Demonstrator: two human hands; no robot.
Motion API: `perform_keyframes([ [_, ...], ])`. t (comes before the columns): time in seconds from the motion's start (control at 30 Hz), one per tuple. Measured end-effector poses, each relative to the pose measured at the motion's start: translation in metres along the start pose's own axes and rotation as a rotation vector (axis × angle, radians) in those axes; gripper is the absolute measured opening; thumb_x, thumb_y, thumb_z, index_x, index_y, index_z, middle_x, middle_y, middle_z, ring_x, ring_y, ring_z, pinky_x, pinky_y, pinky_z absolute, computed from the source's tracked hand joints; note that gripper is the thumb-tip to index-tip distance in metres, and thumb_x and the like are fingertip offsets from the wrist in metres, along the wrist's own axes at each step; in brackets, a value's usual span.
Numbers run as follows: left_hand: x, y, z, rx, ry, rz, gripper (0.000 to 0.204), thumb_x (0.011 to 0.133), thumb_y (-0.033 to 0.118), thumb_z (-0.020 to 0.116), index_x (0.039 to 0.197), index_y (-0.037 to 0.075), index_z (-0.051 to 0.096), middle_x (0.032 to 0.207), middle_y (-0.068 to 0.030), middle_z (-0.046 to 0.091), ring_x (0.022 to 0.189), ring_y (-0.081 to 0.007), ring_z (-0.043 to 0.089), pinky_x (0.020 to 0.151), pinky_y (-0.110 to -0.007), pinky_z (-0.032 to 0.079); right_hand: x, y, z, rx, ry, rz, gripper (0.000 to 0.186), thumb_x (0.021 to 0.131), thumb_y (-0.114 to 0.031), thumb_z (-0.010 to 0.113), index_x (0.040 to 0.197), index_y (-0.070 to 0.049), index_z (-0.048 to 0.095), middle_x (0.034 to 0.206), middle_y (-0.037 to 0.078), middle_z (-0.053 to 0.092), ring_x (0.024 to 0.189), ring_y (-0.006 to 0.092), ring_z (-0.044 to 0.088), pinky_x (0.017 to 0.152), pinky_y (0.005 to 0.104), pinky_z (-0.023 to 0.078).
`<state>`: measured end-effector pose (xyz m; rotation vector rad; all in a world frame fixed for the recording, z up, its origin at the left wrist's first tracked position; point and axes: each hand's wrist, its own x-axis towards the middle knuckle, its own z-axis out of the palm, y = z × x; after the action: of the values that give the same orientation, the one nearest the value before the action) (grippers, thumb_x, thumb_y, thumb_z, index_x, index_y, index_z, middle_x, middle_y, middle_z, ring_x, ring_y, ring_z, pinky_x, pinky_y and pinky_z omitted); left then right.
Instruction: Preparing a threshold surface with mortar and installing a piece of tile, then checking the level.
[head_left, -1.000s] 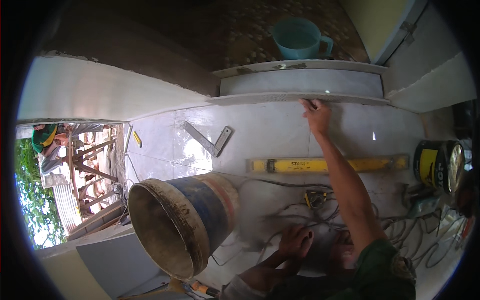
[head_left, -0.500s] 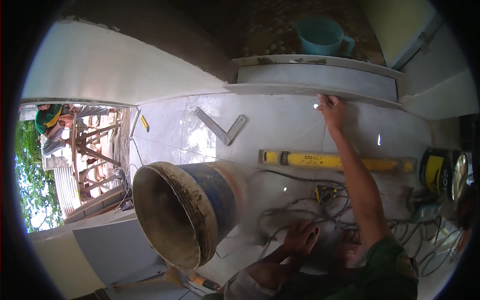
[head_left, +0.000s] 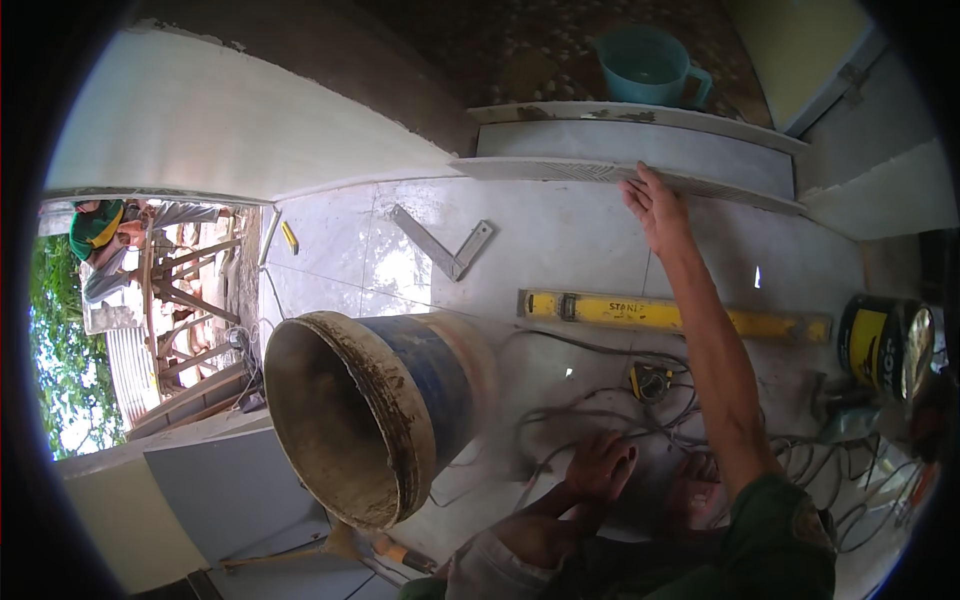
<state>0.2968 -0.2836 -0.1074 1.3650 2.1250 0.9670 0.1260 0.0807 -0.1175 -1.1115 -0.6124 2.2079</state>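
My right hand (head_left: 657, 208) reaches forward with its fingers apart. Its fingertips are at the front edge of a narrow tile strip (head_left: 720, 188), whose back shows combed ridges; whether they touch it I cannot tell. Behind that strip is a pale tile panel (head_left: 640, 150) on the face of a low step. My left hand is out of the picture. Across the floor under my right forearm lies a yellow spirit level (head_left: 630, 315). A metal try square (head_left: 448, 255) rests farther left.
At left, a dirty bucket (head_left: 420, 380) lies tilted with its mouth toward me. Cables (head_left: 560, 415) and a tape measure (head_left: 650, 383) are near my bare feet (head_left: 600, 468). A black can (head_left: 878, 345) stands right; a teal jug (head_left: 648, 68) sits on the step. Outside, another person (head_left: 97, 235) sits.
My right hand has loosened from closed-together fingers to spread ones, staying near the strip's edge. More of the strip's ridged back shows. The view has shifted slightly.
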Motion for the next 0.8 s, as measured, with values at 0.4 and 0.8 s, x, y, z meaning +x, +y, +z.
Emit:
perform_keyframes([
  [0.4, -0.003, -0.001, 0.001, -0.013, -0.019, 0.026, 0.023, 0.074, 0.008, 0.061, 0.096, 0.006, 0.059, 0.101, -0.0130, 0.055, 0.088, -0.0305, 0.055, 0.073, -0.041, 0.045, 0.009, 0.002, -0.007, 0.032, -0.028, 0.040, 0.046, 0.079, -0.013, 0.073, 0.113, 0.004, 0.047, 0.105, 0.013, 0.056, 0.095, 0.0245, 0.061, 0.079, 0.0271, 0.054],
  [0.8, 0.014, 0.020, -0.011, 0.002, 0.120, -0.027, 0.018, 0.072, 0.007, 0.063, 0.089, 0.003, 0.060, 0.098, -0.0122, 0.056, 0.090, -0.0307, 0.054, 0.072, -0.043, 0.043, 0.011, 0.003, -0.009, 0.001, -0.005, 0.013, 0.040, 0.083, -0.018, 0.070, 0.112, 0.004, 0.053, 0.109, 0.014, 0.058, 0.103, 0.0254, 0.060, 0.084, 0.0252, 0.051],
])
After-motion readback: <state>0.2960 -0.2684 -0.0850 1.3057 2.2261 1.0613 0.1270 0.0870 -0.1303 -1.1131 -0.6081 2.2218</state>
